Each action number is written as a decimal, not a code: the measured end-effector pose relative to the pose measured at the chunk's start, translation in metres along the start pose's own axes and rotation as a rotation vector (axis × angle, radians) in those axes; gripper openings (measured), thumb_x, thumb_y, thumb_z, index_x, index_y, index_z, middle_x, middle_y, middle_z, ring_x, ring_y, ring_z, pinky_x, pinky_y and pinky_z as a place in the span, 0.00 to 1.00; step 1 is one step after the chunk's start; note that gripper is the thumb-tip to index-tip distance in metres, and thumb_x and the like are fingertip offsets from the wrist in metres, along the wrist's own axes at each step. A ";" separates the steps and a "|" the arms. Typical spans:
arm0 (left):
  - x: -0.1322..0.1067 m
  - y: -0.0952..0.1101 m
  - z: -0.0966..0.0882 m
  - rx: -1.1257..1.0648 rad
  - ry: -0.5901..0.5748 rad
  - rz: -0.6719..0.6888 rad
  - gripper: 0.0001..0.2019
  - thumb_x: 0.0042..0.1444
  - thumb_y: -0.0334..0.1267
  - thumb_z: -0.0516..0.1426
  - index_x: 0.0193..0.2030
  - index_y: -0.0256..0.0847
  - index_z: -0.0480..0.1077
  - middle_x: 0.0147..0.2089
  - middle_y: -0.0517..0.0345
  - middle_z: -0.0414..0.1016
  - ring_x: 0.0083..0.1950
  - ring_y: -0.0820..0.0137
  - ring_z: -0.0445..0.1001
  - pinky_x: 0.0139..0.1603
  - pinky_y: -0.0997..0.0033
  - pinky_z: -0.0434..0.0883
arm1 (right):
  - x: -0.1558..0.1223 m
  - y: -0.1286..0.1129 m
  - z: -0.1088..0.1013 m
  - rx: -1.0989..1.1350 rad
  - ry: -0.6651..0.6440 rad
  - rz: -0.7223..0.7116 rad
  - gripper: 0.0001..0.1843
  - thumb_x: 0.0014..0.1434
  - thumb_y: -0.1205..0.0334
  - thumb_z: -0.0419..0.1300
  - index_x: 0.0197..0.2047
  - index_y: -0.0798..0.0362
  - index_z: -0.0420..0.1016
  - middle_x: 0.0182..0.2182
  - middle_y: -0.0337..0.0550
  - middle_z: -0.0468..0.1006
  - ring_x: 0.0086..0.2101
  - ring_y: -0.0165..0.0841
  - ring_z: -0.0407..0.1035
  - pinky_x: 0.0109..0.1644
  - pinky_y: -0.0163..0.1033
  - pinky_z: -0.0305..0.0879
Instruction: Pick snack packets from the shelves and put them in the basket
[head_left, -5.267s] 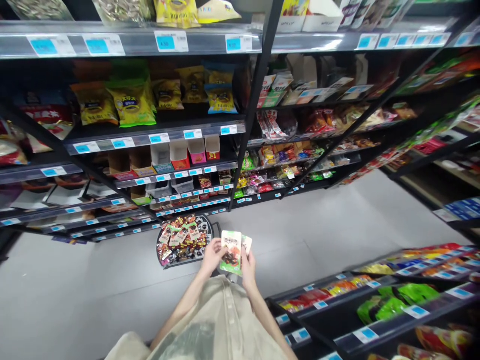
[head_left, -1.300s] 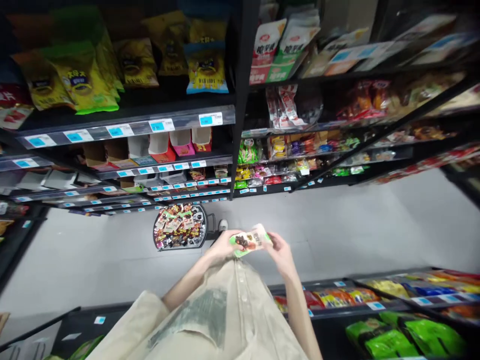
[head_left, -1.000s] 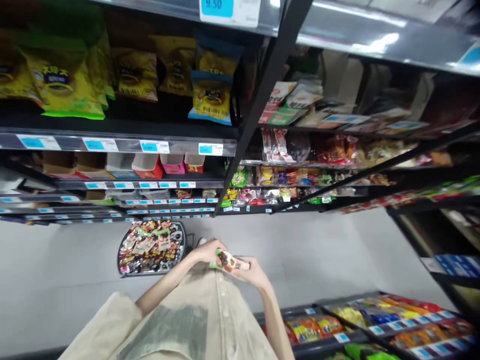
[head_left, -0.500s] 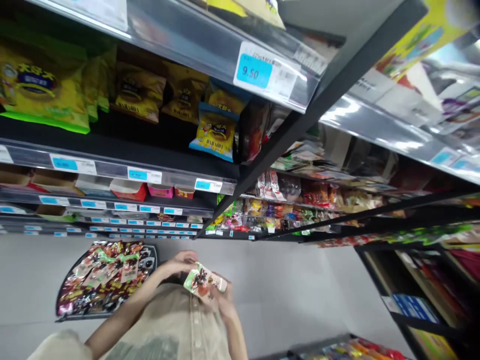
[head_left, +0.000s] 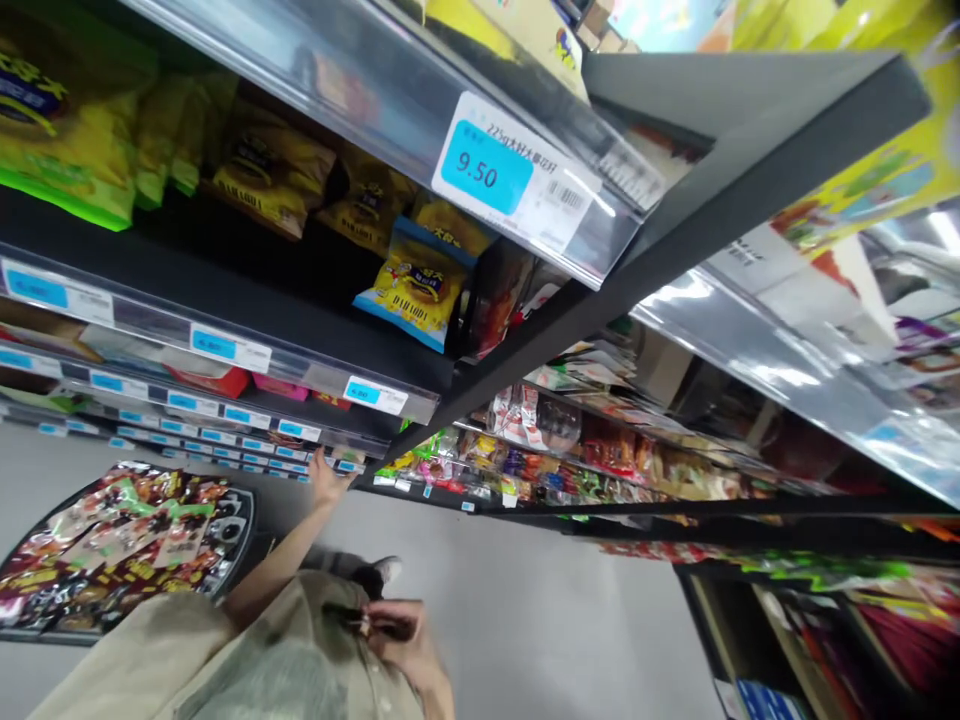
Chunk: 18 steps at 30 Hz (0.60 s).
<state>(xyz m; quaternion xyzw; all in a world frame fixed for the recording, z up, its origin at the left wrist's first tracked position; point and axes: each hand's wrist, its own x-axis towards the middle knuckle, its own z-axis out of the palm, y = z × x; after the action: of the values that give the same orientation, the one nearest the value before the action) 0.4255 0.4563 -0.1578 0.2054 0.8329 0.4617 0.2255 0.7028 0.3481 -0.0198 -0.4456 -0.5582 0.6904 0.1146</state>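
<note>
My left hand (head_left: pixel 328 480) reaches forward to the front edge of a low shelf (head_left: pixel 367 440), fingers stretched out beside the price labels. Whether it touches the shelf edge I cannot tell. Close to my beige shirt (head_left: pixel 300 650), my right hand (head_left: pixel 405 640) is closed, with its fingers pinched together. Something small and dark shows at those fingertips, too blurred to name. Left of my left arm, a black-rimmed bin (head_left: pixel 251 510) holds many shiny snack packets (head_left: pixel 127 550), some with pale and green fronts.
Above, a shelf edge carries a 9.50 price label (head_left: pixel 487 170). Yellow snack bags (head_left: pixel 420 275) stand on the shelf below it. A dark shelf post (head_left: pixel 525 350) slants through the middle. More packed shelves (head_left: pixel 600 450) run right, over grey floor (head_left: pixel 525 600).
My hands held a pale and green snack packet between them; now they are apart. My left hand has moved forward to the low shelf, and my right has come down nearer the shirt. The view has shifted.
</note>
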 end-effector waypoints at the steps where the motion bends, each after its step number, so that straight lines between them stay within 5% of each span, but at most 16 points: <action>1: -0.002 0.002 0.007 -0.007 0.002 -0.003 0.43 0.36 0.30 0.71 0.59 0.44 0.56 0.64 0.45 0.61 0.71 0.45 0.58 0.70 0.49 0.59 | -0.002 -0.003 -0.006 -0.004 0.008 0.004 0.23 0.33 0.52 0.72 0.35 0.17 0.83 0.35 0.20 0.86 0.43 0.53 0.82 0.48 0.56 0.74; 8: -0.001 0.018 0.037 -0.015 0.080 -0.132 0.37 0.40 0.31 0.70 0.55 0.43 0.57 0.59 0.49 0.65 0.66 0.52 0.63 0.67 0.53 0.61 | -0.014 -0.009 -0.031 0.037 0.016 0.080 0.28 0.23 0.41 0.76 0.34 0.14 0.82 0.36 0.22 0.86 0.44 0.58 0.80 0.49 0.64 0.72; 18: -0.011 0.029 0.040 -0.143 0.128 -0.230 0.40 0.44 0.28 0.71 0.60 0.31 0.56 0.65 0.39 0.61 0.67 0.54 0.59 0.64 0.61 0.60 | -0.011 0.002 -0.026 0.020 0.135 0.069 0.22 0.28 0.43 0.75 0.33 0.23 0.85 0.38 0.30 0.87 0.42 0.58 0.81 0.51 0.65 0.72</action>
<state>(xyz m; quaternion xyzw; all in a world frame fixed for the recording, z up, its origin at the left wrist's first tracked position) 0.4604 0.4916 -0.1493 0.0619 0.8285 0.5033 0.2375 0.7291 0.3578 -0.0158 -0.5090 -0.5268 0.6676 0.1327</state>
